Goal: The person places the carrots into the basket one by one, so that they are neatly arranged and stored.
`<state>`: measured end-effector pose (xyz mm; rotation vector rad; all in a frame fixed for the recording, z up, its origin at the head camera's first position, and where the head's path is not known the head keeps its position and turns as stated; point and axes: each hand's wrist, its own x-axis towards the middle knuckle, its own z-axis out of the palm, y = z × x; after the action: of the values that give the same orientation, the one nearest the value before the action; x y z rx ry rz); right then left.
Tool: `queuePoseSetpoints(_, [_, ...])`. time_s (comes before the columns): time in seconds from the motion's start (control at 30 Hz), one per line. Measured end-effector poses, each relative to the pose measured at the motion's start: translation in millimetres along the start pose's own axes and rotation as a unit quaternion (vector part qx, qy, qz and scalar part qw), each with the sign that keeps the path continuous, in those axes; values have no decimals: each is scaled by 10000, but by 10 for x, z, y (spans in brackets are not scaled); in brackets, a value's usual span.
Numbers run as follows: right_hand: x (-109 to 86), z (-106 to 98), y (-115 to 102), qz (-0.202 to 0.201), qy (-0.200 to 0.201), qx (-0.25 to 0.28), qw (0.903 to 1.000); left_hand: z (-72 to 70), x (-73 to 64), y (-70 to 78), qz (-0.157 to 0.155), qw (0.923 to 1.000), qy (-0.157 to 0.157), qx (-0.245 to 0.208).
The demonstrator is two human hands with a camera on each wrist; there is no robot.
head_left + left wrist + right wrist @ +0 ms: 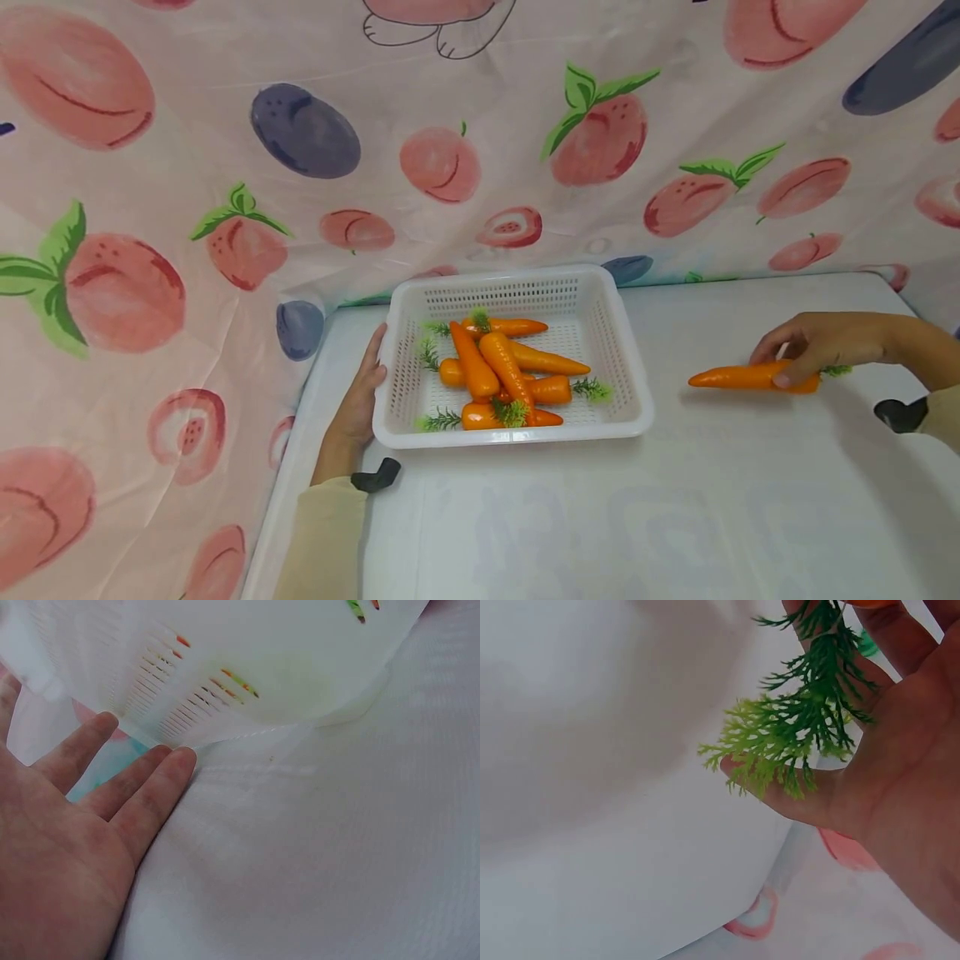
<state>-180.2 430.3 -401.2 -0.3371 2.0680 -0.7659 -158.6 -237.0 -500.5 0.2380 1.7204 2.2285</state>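
Observation:
A white slotted plastic basket (517, 437) holds several orange carrots (473, 365) with green leafy tops, piled across one another. My left hand (358, 408) lies along the basket's left side, and the left wrist view shows its fingers spread and fairly straight, fingertips at the basket wall (292, 682). Off to the right of the basket, my right hand (832, 340) pinches another carrot (731, 378) between thumb and fingers, its tip pointing left. In the right wrist view that carrot's feathery green top (802, 720) hangs by the palm, while most of its body is out of frame.
The basket stands on a white-covered table (600, 525), near its back edge. Behind and to the left hangs a pink cloth (420, 92) printed with fruit. Black bands (377, 475) circle both wrists below beige sleeves (322, 542).

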Motion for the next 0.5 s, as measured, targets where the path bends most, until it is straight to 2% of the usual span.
queuePoseSetpoints(0.27, [15,-59,-101,270,299,138,9991,19,-8,14,-13,10000,46,55])
queuePoseSetpoints(0.5, [16,-91,-148,91,690,-26,9976,32,-11,30,-24,9999,67,87])
